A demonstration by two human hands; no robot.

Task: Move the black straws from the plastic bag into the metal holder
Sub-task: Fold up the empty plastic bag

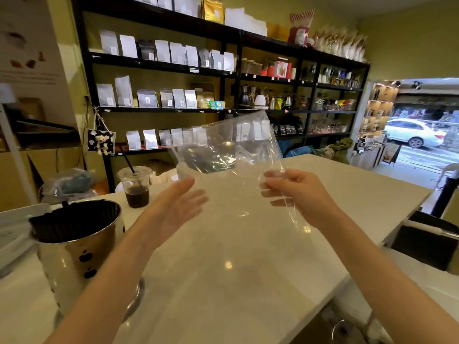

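Observation:
A shiny metal holder (82,252) stands at the left of the white counter, packed with black straws (74,220) whose tops fill its mouth. The clear plastic bag (231,150) is held up in the air over the counter and looks empty. My right hand (295,194) pinches the bag's right edge between thumb and fingers. My left hand (178,204) is blurred, fingers spread, just below the bag's left corner; I cannot tell whether it touches the plastic.
A plastic cup of dark coffee (136,186) with a black straw stands behind the holder. The white counter (248,269) runs forward and right. Black shelves (223,75) with bags and kettles fill the back wall. A black chair (427,242) sits at the right.

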